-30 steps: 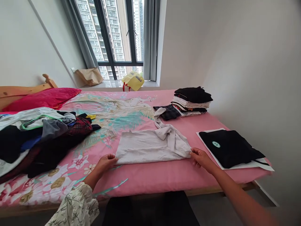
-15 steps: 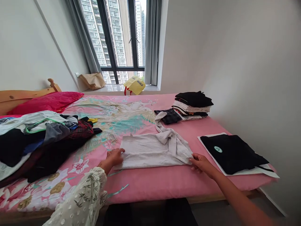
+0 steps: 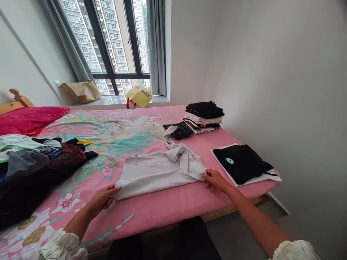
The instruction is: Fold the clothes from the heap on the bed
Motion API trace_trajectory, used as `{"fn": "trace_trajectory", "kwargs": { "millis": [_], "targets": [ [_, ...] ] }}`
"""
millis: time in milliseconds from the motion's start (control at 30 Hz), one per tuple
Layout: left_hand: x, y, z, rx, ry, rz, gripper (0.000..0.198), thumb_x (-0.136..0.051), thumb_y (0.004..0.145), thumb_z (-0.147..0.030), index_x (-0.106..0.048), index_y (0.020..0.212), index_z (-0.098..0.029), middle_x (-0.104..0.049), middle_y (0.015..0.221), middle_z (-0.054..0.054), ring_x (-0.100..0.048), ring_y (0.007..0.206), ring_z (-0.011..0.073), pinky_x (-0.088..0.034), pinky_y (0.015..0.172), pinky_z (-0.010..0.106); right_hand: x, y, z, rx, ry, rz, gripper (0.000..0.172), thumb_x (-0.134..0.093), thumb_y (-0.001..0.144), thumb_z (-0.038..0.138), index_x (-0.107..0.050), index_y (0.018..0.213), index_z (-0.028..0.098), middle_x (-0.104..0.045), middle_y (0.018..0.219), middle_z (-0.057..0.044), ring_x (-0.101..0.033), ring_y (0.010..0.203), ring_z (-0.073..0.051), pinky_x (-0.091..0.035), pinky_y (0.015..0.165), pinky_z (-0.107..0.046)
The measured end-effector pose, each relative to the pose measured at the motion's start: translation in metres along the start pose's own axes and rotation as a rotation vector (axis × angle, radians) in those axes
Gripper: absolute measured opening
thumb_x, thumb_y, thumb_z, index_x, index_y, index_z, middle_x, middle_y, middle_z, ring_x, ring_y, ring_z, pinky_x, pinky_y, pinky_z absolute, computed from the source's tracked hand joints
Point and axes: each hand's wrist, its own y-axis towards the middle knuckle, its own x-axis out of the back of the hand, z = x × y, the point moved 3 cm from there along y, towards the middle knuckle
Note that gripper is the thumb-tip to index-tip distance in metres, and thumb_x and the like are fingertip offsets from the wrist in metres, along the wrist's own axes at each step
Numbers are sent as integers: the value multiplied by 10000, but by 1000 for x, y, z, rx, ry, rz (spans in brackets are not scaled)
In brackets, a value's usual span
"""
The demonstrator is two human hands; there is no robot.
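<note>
A pale grey long-sleeved shirt (image 3: pixel 151 169) lies partly folded across the pink bed in front of me. One sleeve stretches up and away from it, and its right end is bunched. My left hand (image 3: pixel 105 196) pinches the near left corner between thumb and fingers. At the near right corner, my right hand (image 3: pixel 215 179) grips the cloth the same way. The shirt's near edge runs fairly straight between both hands.
Left of the shirt lies a jumbled clothes pile (image 3: pixel 35 166). A stack of folded clothes (image 3: pixel 204 115) stands at the far right. A folded black garment (image 3: pixel 241 162) rests on something white near the right edge. A red pillow (image 3: pixel 29 119) lies far left.
The view has turned to the right. My left hand has shifted from the shirt's left edge down to its near left corner. My right hand still holds the near right corner.
</note>
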Motion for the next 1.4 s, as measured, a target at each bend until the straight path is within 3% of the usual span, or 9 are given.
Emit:
{"fn": "trace_trajectory", "kwargs": {
  "millis": [167, 300, 567, 667, 800, 1000, 1100, 1233, 1400],
  "targets": [
    [-6, -18, 12, 51, -22, -69, 533, -623, 603, -674, -413, 784, -219, -296, 451, -129, -203, 343, 35, -70, 374, 183, 3, -3, 1, -21, -26, -89, 304, -479, 808, 505, -449, 815, 202, -486, 540, 74, -557, 387, -102, -332, 320, -156],
    [-12, -28, 20, 125, 51, -149, 576, -637, 540, -706, -444, 763, -211, -298, 393, -121, -258, 336, 58, -110, 379, 184, 0, -5, -6, -97, -24, -67, 285, -518, 796, 471, -439, 813, 198, -501, 587, 62, -575, 386, -120, -343, 303, -168],
    [-13, -28, 31, 35, 13, -161, 521, -699, 525, -625, -474, 714, -195, -354, 437, -111, -299, 331, 52, -147, 371, 186, 2, -20, -26, -162, 2, -64, 321, -597, 732, 464, -426, 797, 201, -478, 643, 59, -597, 429, -122, -330, 300, -155],
    [-15, -29, 35, -39, 1, -211, 496, -666, 575, -614, -522, 794, -192, -374, 464, -110, -302, 332, 56, -180, 360, 189, 0, -23, -33, -158, 3, -67, 330, -586, 731, 485, -426, 802, 206, -471, 658, 59, -604, 448, -121, -332, 308, -158],
    [-20, -33, 33, -103, -21, -322, 497, -629, 600, -603, -567, 855, -181, -416, 477, -98, -320, 345, 70, -214, 367, 204, -3, -21, -40, -164, -9, -107, 317, -528, 756, 496, -384, 754, 213, -431, 603, 70, -584, 439, -115, -317, 315, -166],
    [-18, -30, 20, -197, 187, -333, 448, -587, 662, -584, -637, 790, -158, -594, 630, -26, -524, 589, 143, -350, 527, 220, -3, -16, -36, -21, -185, -200, 357, -498, 767, 547, -473, 711, 195, -427, 504, 78, -434, 344, -70, -320, 369, -200],
    [-17, -29, 14, -240, 332, -444, 454, -470, 760, -588, -651, 889, -192, -643, 719, -11, -575, 695, 176, -373, 599, 226, -2, -16, -37, -19, -241, -254, 361, -459, 790, 535, -479, 667, 196, -422, 452, 67, -454, 357, -93, -336, 399, -211],
    [-24, -30, 10, -174, 525, -551, 430, -454, 780, -564, -650, 959, -226, -688, 823, 24, -617, 821, 232, -388, 668, 253, -2, -14, -35, -28, -284, -288, 312, -523, 755, 495, -524, 667, 195, -484, 465, 44, -467, 386, -104, -330, 414, -213],
    [-31, -34, 5, -278, 473, -590, 468, -359, 835, -575, -616, 1030, -235, -693, 868, 2, -610, 808, 203, -404, 677, 243, 3, -13, -24, 34, -316, -365, 341, -493, 763, 528, -576, 729, 199, -603, 623, -5, -539, 560, -147, -374, 488, -226]
  ]
}}
